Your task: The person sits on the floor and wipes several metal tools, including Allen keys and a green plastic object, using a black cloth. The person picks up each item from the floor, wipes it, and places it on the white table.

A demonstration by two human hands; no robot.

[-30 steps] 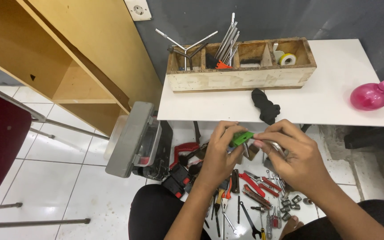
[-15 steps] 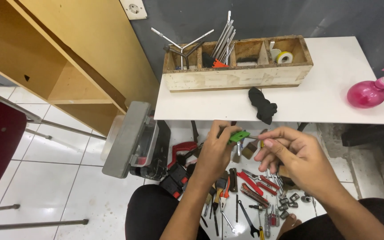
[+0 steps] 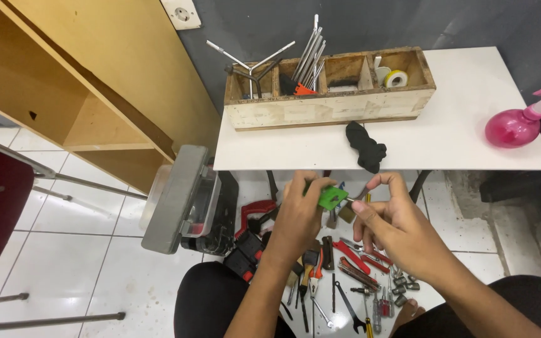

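My left hand (image 3: pixel 298 216) grips a small green plastic key holder (image 3: pixel 332 198) and holds it up in front of me, above the tools on the floor. My right hand (image 3: pixel 392 228) is just right of the holder. Its thumb and forefinger pinch a thin metal key (image 3: pixel 358 196) that sticks out of the holder's right side. Both hands hover below the front edge of the white table (image 3: pixel 471 141).
A wooden tool box (image 3: pixel 330 107) with long keys and a tape roll (image 3: pixel 397 78) stands on the table, beside a black cloth (image 3: pixel 365 147) and a pink spray bottle (image 3: pixel 513 127). Pliers, screwdrivers and sockets (image 3: pixel 361 272) litter the tiled floor. A grey tool case (image 3: pixel 180 197) lies to the left.
The shiny metal tool seen in my right hand a second ago is gone from it. That hand opened, then came back to the green holder and pinched the thin key.
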